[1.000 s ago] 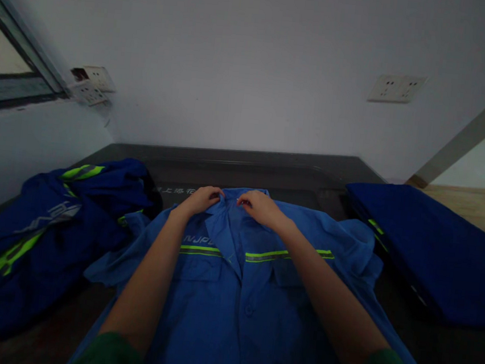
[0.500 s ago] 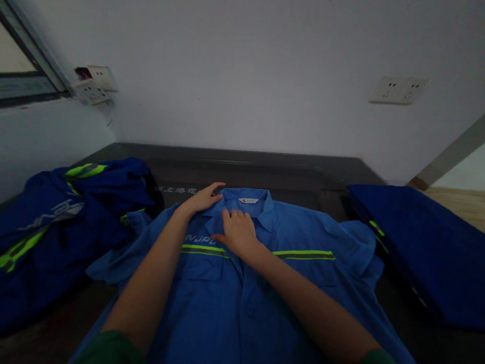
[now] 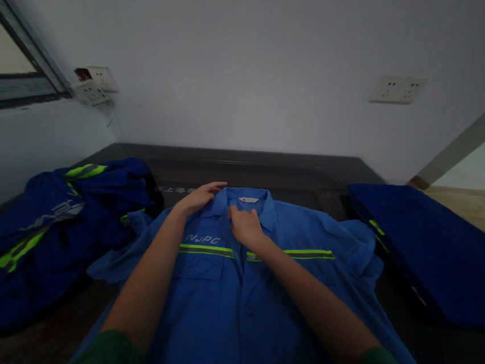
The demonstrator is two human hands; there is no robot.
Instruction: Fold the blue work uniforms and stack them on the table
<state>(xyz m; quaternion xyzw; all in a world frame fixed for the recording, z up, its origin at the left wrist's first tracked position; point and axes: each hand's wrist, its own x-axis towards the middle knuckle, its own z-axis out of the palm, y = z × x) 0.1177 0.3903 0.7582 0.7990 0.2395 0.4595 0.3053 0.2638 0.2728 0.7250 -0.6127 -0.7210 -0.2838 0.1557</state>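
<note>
- Blue shirt lies front up on the dark desk, collar end toward the wall and sleeves out to the sides; laid so, its front probably stays smooth and within reach of both hands.
- A dark blue clothing heap sits loosely crumpled at the left, the shirt's sleeve reaching its edge; pushed aside, it seems, to give the shirt the middle.
- A folded dark blue bundle lies flat at the right, its neat shape likely sparing room.
- The collar stands open around the neck, both flaps turned outward.
- The left hand rests at the collar's left side, fingers extended and slightly parted, perhaps steadying it; with the thumb hidden, I cannot tell whether it grips cloth.
- The right hand bends over the neck opening, fingers curled in by the left flap; whether they pinch its edge, I cannot tell.
- A white label shows inside the neck.
- A button sits lower on the front.
</note>
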